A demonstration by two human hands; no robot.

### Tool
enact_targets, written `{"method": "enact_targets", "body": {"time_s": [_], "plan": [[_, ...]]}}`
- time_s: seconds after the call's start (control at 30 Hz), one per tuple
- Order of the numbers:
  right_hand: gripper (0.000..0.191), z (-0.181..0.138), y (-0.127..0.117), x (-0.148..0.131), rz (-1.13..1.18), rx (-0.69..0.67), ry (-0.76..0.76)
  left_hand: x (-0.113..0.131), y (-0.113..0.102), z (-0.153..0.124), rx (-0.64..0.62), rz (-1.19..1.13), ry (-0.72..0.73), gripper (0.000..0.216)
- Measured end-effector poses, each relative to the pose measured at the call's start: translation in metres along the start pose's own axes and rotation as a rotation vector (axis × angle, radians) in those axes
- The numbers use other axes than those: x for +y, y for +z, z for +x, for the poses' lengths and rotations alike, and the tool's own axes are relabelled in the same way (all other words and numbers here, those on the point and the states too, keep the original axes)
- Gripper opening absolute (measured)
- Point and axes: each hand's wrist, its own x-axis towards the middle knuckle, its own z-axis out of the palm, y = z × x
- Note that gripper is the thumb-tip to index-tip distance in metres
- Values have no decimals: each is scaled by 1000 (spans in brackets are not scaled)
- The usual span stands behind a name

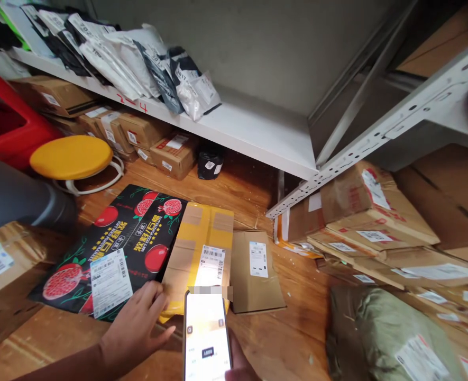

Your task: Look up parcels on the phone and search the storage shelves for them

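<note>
Where the wooden floor (pixel 281 338) meets the low white shelf (pixel 257 132), parcels lie scattered. Far left: a yellow stool (pixel 71 156) beside something red. Near it, a flat black pomegranate box (pixel 115 248) lies on the floor with a white label on its near end. The left hand (pixel 138 323) rests palm down, fingers spread and loose, touching the near edge of that box and the near left corner of the yellow taped parcel (pixel 202 248) just to its right; its grip closes on nothing. The yellow parcel carries a barcode label facing up. Directly in front of it, the right hand (pixel 239 365), mostly out of view at the bottom edge, has its grip closed around a lit phone (pixel 207 338) held upright over the parcel's near end. Right of that, a flat brown carton (pixel 253 270) touches the yellow parcel. Far right: stacked cartons (pixel 376 222) under the metal rack, and an olive bag (pixel 380 333) near.
</note>
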Motion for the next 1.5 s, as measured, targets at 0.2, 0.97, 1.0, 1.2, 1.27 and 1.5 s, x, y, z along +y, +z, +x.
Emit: {"method": "enact_targets", "body": {"time_s": [0.2,0.97,1.0,1.2,1.27,1.5], "plan": [[50,-2,21,-17,144,82,-99,16,-3,-15,129,-119,183,14],[54,-8,39,-40,133,190,-28,30,-10,-12,138,-176,231,23],[51,-8,38,-40,129,183,-26,30,-9,-13,126,-175,228,22],[54,-9,30,-39,42,165,-2,29,-10,-13,112,-181,216,21],[61,-9,29,-40,15,122,-6,29,-12,-12,95,-170,225,21],[81,-11,24,-50,-136,-76,85,29,-10,-16,75,-180,219,18]]}}
